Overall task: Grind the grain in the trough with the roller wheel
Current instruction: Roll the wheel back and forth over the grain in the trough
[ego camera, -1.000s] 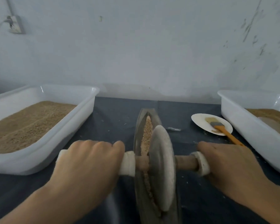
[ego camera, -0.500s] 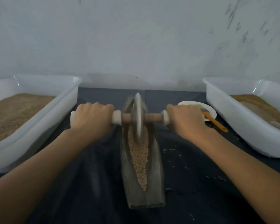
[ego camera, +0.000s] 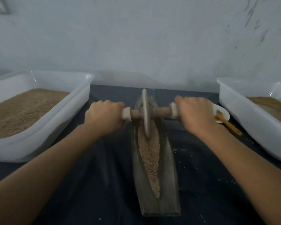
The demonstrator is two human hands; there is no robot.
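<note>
Left hand (ego camera: 104,116) and right hand (ego camera: 195,114) each grip one end of the axle (ego camera: 162,112). The wheel (ego camera: 145,114) stands upright in the trough (ego camera: 169,184), on the grain (ego camera: 150,158).

The ends of the brown wooden axle (ego camera: 162,111) vanish inside the left hand (ego camera: 104,117) and the right hand (ego camera: 195,114), so the grips under the curled fingers cannot be seen. The grey stone roller wheel (ego camera: 145,111) is motion-blurred and covers the far tip of the long dark boat-shaped trough (ego camera: 136,168), along with the tan grain (ego camera: 150,158) beneath its rim. The right hand hides most of the small white plate (ego camera: 224,113) and the bristle end of the orange-handled brush (ego camera: 229,125). The left white plastic tub (ego camera: 44,137) and the right white plastic tub (ego camera: 243,117) are cut by the picture's sides. A pale object at the upper-left corner is too blurred to identify.
</note>
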